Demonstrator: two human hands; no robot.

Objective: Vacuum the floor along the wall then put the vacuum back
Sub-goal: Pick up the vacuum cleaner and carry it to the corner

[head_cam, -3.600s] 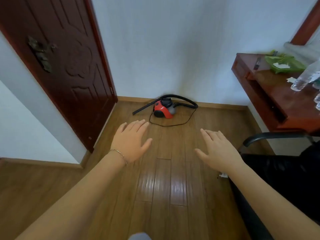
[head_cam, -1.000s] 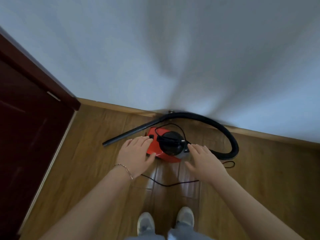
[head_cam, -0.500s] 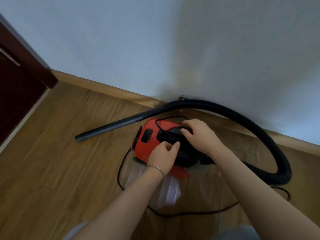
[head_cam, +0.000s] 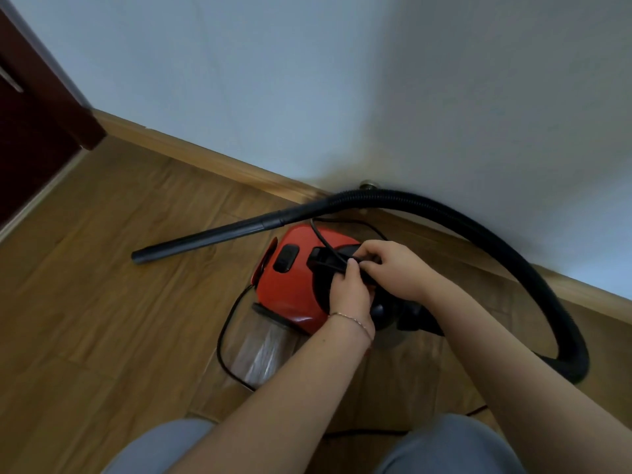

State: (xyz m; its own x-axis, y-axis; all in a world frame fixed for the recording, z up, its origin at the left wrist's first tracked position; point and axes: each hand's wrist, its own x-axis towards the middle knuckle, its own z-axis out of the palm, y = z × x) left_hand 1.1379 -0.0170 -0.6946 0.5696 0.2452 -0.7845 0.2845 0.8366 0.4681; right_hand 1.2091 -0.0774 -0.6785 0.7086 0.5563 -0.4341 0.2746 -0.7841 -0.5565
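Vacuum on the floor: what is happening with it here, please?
A person bends over the red vacuum beside the wall. The left hand and right hand grip the cord where it crosses the black handle. The hose and tube lie on the floor, so vacuuming has not started yet.

Nothing can be read here. The red vacuum (head_cam: pixel 290 295) shows no brand, label or number, and its black button (head_cam: pixel 286 257) carries no legible mark. The wall (head_cam: pixel 307 80) and the door (head_cam: pixel 30 124) bear no writing or signs.
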